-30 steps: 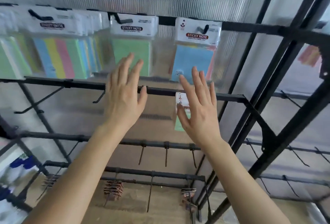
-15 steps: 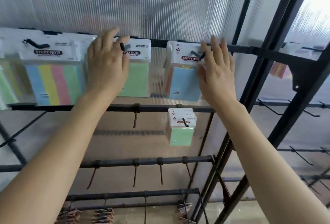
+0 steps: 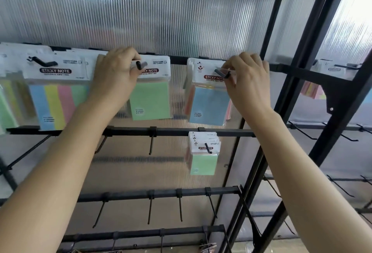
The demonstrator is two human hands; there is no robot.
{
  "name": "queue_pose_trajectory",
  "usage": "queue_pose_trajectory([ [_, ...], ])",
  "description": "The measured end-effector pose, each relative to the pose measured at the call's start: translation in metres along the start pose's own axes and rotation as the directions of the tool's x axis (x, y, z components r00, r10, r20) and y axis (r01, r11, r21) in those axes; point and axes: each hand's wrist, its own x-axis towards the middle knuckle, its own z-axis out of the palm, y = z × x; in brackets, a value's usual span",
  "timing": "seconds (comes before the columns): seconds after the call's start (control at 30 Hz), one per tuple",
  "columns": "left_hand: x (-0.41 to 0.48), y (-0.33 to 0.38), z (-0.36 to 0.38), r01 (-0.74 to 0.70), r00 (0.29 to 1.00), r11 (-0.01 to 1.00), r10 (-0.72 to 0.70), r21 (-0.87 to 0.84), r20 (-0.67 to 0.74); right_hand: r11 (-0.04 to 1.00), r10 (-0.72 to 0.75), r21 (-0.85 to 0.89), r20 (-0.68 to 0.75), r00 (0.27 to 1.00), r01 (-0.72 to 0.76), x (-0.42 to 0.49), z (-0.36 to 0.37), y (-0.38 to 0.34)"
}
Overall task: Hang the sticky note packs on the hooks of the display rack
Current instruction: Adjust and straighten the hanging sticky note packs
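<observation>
On the top bar of the black display rack (image 3: 201,132) hang several sticky note packs. My left hand (image 3: 116,73) grips the white header of a green pack (image 3: 150,100) at its hook (image 3: 141,65). My right hand (image 3: 247,79) pinches the header of a blue pack (image 3: 209,105) around its hook (image 3: 221,73). A multicolour strip pack (image 3: 56,99) hangs to the left. One row down, a small green pack (image 3: 203,163) hangs on a hook.
Bare black hooks (image 3: 151,144) stick out from the lower bars (image 3: 161,193). A ribbed translucent panel (image 3: 141,11) backs the rack. A black upright frame (image 3: 314,55) stands to the right, with more packs (image 3: 332,70) hanging behind it. Clips (image 3: 207,246) hang at the bottom.
Both hands rose from below the top row to the pack headers, then curled their fingers onto the headers at the hooks. The camera tilted upward.
</observation>
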Motion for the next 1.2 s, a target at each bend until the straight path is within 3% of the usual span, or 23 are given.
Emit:
queue_pose_trajectory([
  [0.13, -0.001, 0.003, -0.007, 0.011, 0.998, 0.999, -0.008, -0.047, 0.057, 1.0, 0.021, -0.002, 0.103, 0.994, -0.021, 0.003, -0.005, -0.002],
  [0.47, -0.016, 0.015, -0.034, -0.045, 0.998, 0.997, 0.048, -0.063, 0.039, 0.99, 0.067, 0.127, 0.016, 0.998, -0.068, -0.01, -0.028, -0.013],
  [1.2, -0.043, 0.032, -0.054, -0.24, 0.971, 0.97, 0.24, -0.05, 0.01, 0.998, 0.001, 0.07, 0.024, 1.0, -0.003, -0.031, -0.065, -0.024],
])
